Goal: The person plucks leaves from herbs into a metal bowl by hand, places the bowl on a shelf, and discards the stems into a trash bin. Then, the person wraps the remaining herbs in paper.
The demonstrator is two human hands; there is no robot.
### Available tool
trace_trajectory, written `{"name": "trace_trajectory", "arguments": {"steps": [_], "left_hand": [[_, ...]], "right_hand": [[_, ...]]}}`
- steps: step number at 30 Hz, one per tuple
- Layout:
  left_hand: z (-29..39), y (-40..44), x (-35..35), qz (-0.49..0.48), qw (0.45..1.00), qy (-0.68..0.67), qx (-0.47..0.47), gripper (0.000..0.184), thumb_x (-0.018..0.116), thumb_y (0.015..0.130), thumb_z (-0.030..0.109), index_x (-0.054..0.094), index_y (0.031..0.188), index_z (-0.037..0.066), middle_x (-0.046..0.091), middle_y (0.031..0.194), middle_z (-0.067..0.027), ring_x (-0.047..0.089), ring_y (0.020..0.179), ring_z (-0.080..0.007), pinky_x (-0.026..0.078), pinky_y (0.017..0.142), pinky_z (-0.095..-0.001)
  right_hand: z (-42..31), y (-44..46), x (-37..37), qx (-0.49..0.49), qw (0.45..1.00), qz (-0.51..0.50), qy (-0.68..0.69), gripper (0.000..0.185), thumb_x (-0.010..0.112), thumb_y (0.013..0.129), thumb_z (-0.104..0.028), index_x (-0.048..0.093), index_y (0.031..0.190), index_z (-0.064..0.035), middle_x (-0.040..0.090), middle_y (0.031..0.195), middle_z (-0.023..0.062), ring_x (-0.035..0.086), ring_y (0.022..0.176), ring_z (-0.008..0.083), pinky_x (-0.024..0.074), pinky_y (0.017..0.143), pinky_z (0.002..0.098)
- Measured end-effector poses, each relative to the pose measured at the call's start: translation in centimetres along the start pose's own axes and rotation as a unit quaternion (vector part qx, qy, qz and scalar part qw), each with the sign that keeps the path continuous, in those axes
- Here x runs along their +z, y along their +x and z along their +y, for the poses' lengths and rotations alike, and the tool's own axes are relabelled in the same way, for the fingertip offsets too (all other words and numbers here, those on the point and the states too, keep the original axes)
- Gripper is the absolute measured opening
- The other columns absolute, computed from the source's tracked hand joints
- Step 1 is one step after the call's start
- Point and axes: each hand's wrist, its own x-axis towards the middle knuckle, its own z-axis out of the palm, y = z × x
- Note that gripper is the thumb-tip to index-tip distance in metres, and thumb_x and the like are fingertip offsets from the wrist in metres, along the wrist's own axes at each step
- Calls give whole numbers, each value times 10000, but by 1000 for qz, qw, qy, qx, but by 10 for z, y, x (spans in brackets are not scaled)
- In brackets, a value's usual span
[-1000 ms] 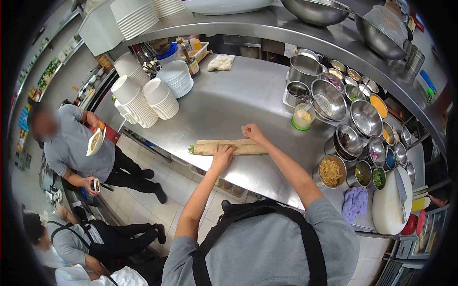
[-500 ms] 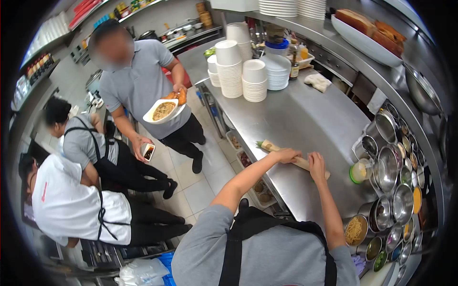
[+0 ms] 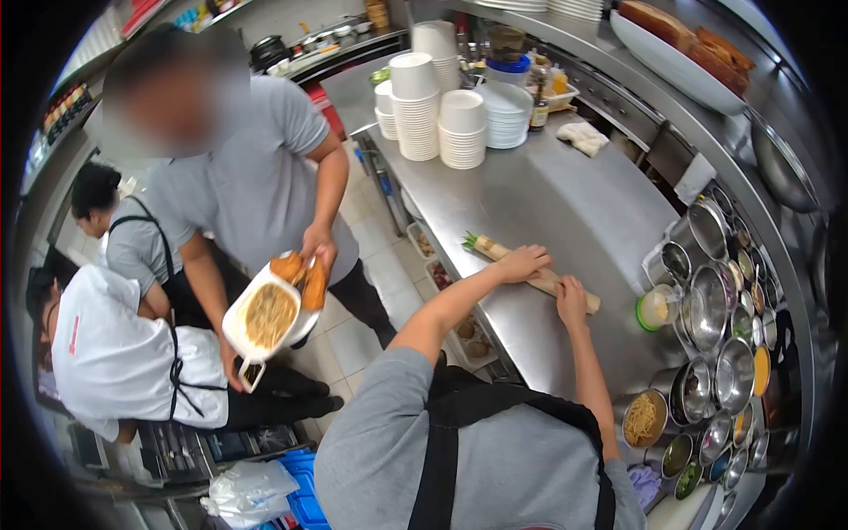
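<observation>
A long, pale rolled wrap [image 3: 491,248] lies on the steel worktop, with green leafy ends sticking out of its far left end. My left hand [image 3: 525,264] rests over the middle of the roll, fingers curled across it. Nearer the right end, my right hand [image 3: 572,300] is bent over the same roll, its fingertips on the top. Both palms face down, and the undersides of the fingers are hidden.
Stacked white bowls [image 3: 415,110] and plates [image 3: 505,115] stand at the worktop's far end, near a folded cloth [image 3: 583,138]. Along the right are a green-lidded tub [image 3: 655,309] and several metal ingredient pots [image 3: 645,420]. A co-worker [image 3: 256,168] carries food dishes [image 3: 265,314] at the left.
The co-worker with the dishes has come closer. The roll shows more of its green end and its right end, and my hands have shifted slightly along with it. The view has tilted a little.
</observation>
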Motion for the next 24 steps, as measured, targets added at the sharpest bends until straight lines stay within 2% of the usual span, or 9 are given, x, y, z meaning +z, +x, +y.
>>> {"name": "trace_trajectory", "arguments": {"steps": [3,6,10,12,14,15,18,24], "left_hand": [[-2,-5,16,2,996,77,34,198,600,791,257,556,902,97,491,939,-72,482,957,-241,388,813,-365],[-5,-8,19,16,998,56,25,242,601,788,259,547,964,103,497,919,-68,491,918,-238,378,827,-362],[-1,-11,0,16,997,32,70,310,597,795,262,544,1050,94,511,936,-69,501,901,-240,386,836,-359],[-11,-9,4,-13,996,44,79,366,598,800,269,538,1110,84,523,985,-71,506,901,-239,395,838,-363],[-15,-3,7,-29,994,56,86,393,617,760,238,533,1112,85,510,955,-72,503,902,-240,406,827,-359],[-17,-1,9,-36,994,60,85,390,622,746,233,534,1097,88,503,944,-68,496,905,-240,408,817,-358],[-20,2,12,-52,992,76,85,416,634,712,211,526,1094,84,489,944,-69,485,910,-246,415,797,-354],[-25,13,5,-136,983,90,86,464,647,683,184,506,1110,70,477,991,-83,475,929,-267,432,805,-356]], "right_hand": [[11,7,5,44,997,7,55,75,549,801,-66,537,830,2,582,828,154,547,785,348,435,691,417],[23,10,9,69,993,22,98,87,570,801,-80,549,838,-4,598,807,157,579,751,329,456,668,396],[30,16,8,128,982,14,140,107,589,812,-102,563,844,-4,625,795,160,620,730,297,477,659,353],[42,18,13,133,978,19,160,112,594,816,-110,572,853,-6,640,753,135,633,697,246,476,648,318],[53,19,19,147,969,24,198,112,599,813,-112,578,853,-10,640,733,119,629,678,221,472,639,308],[55,21,19,155,963,25,218,116,600,817,-119,581,843,-8,636,713,95,616,667,166,465,629,287],[64,22,21,210,943,12,260,130,595,838,-123,585,845,7,633,753,49,589,716,105,465,671,254],[76,18,32,233,906,27,352,121,546,882,-115,573,888,3,632,833,50,589,797,98,452,733,243]]}}
